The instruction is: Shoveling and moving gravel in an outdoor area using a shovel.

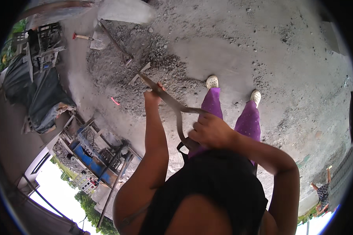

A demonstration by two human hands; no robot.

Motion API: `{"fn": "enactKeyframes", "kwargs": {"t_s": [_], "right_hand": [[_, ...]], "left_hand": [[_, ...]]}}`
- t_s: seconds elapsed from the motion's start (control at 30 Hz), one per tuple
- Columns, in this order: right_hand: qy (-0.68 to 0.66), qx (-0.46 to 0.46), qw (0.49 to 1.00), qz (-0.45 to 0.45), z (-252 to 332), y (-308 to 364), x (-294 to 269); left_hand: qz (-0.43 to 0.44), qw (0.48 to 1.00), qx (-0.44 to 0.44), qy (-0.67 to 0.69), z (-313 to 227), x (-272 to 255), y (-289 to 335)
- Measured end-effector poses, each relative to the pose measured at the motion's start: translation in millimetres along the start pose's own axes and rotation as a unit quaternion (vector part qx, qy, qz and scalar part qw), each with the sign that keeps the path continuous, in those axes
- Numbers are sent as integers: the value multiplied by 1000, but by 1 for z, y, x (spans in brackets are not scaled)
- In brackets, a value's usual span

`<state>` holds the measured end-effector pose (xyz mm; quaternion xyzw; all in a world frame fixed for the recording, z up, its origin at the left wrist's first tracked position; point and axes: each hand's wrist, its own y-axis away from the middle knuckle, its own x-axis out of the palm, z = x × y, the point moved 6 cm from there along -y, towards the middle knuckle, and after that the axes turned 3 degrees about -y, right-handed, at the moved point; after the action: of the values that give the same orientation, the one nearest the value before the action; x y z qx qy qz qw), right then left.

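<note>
Both of my hands are on a worn shovel (169, 100), which slants away from me to the far left. My left hand (152, 97) is wrapped round its shaft, close above the blade. At the near end, where the handle forks into a grip, my right hand (211, 131) is closed on it. The shovel's blade meets the near side of a heap of grey sand and gravel (161, 53); part of the blade is hidden by the shaft or the heap.
Beyond the heap lie a long-handled tool (115, 43) and a small red-gripped trowel or shovel (82, 37). A dark tarp (37, 94) and a blue metal frame (86, 154) stand left. A pink scrap (115, 101) lies on the floor. Another person (323, 192) is far right.
</note>
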<state>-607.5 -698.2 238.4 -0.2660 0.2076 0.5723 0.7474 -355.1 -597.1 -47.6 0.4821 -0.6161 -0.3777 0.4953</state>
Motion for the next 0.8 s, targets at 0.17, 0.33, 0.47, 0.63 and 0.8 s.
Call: {"fn": "enactKeyframes", "kwargs": {"t_s": [0.17, 0.33, 0.47, 0.63, 0.8], "right_hand": [[-32, -13, 976, 216, 19, -52, 126], [71, 7, 988, 134, 42, -73, 70], [11, 139, 990, 36, 59, -15, -39], [43, 302, 944, -123, 101, 121, -139], [96, 471, 809, -338, 165, 249, -190]], "left_hand": [[-75, 994, -11, -76, -12, -55, 27], [115, 733, 253, -621, -29, -6, 101], [209, 920, 91, -318, -12, 12, 115], [245, 953, -10, -180, -2, 28, 153], [222, 958, 46, -176, -35, 30, 134]]}}
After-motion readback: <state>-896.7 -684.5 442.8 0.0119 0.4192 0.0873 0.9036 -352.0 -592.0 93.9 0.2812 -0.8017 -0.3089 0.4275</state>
